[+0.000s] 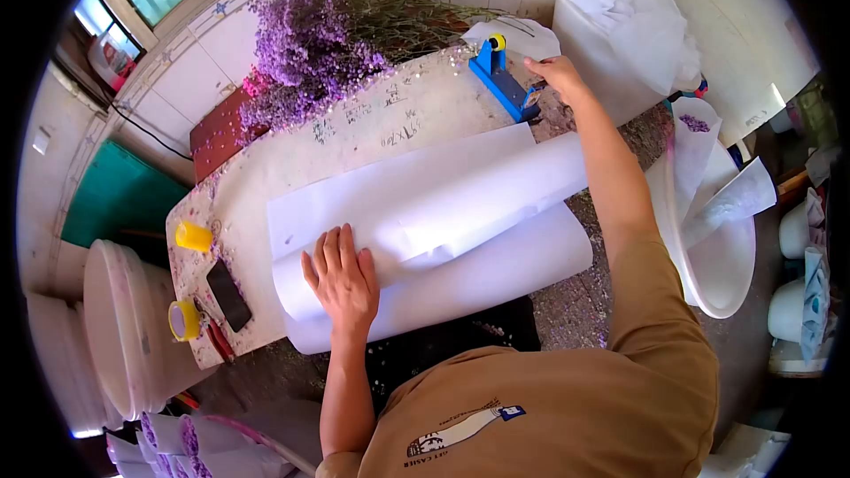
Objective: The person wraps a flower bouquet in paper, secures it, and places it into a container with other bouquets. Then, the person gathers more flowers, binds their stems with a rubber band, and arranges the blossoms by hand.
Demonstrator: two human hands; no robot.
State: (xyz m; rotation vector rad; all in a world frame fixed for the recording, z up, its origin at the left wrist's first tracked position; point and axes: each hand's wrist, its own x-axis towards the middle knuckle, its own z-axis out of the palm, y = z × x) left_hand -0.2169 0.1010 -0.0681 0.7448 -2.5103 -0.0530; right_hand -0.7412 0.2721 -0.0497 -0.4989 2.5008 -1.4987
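Note:
A large sheet of white paper [460,204] lies partly rolled across the table, its near part curving over the front edge. My left hand [343,274] rests flat on the paper's left part with its fingers spread. My right hand [551,75] is at the right end of a blue tape dispenser [505,80], with thumb and finger close together near its cutting end. Whether a strip of tape is between them is too small to make out. A yellow roll [497,42] sits at the dispenser's far end.
Purple flowers [305,57] with long green stems lie along the back. At the left are yellow tape rolls [193,236], a black phone [228,295] and red-handled pliers [220,342]. White bins [133,327] stand left; a white tub [722,257] stands right.

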